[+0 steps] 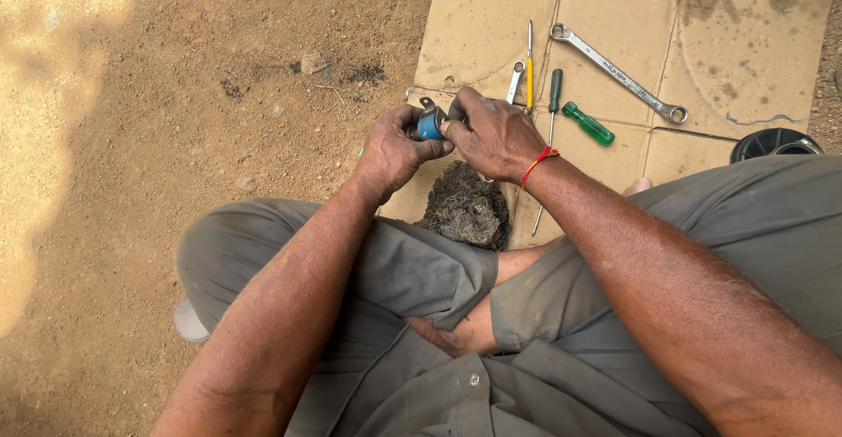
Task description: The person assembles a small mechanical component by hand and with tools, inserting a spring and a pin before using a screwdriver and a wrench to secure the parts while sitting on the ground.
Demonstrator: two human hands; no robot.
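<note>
The left hand [392, 150] curls its fingers around a small blue part [431, 125], held over the cardboard sheet [491, 25] with its long axis running left-right. The right hand [496, 135] pinches its right end. Further right lie 2 screwdrivers [554, 104] and a spanner [617, 73].

Mostly hidden between left hand [390, 152] and right hand [495, 135]: small blue part [431, 125]. Cut off at the right edge: black round object [774, 143].

Grey trousers [421, 270] and buttoned shirt [491, 393]; red thread [537, 163] (right wrist); bare forearms
</note>
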